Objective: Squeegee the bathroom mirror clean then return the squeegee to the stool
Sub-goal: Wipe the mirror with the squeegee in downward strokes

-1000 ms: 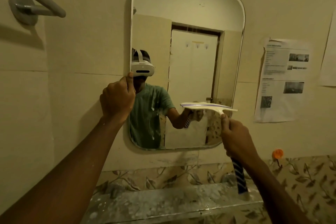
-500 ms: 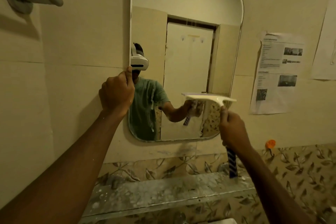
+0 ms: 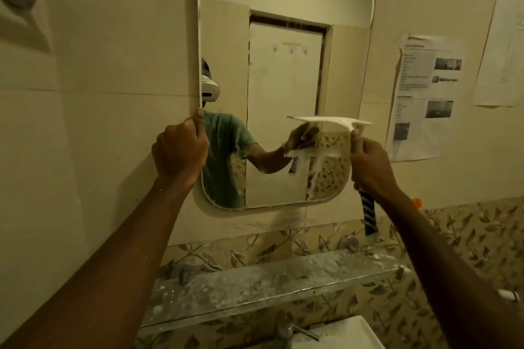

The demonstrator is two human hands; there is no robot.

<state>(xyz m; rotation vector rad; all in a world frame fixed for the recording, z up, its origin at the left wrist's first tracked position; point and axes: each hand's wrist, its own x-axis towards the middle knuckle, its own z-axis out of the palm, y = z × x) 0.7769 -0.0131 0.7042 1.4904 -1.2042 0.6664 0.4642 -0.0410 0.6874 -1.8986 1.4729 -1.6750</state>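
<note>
- Left hand [image 3: 180, 150] is clenched round the left edge of the mirror [image 3: 283, 79], thumb pointing up along the rim.
- I see the glass mostly clear, with white suds streaking its lower right corner.
- Below it I make out a spattered shelf [image 3: 255, 283] on the wall.
- The squeegee [image 3: 329, 121] has its white blade level at the mirror's lower right; I cannot tell whether it touches the glass.
- Right hand [image 3: 371, 164] grasps its blue striped handle, thumb up towards the head.
- Printed sheets [image 3: 425, 93] hang on the wall right of the mirror.
</note>
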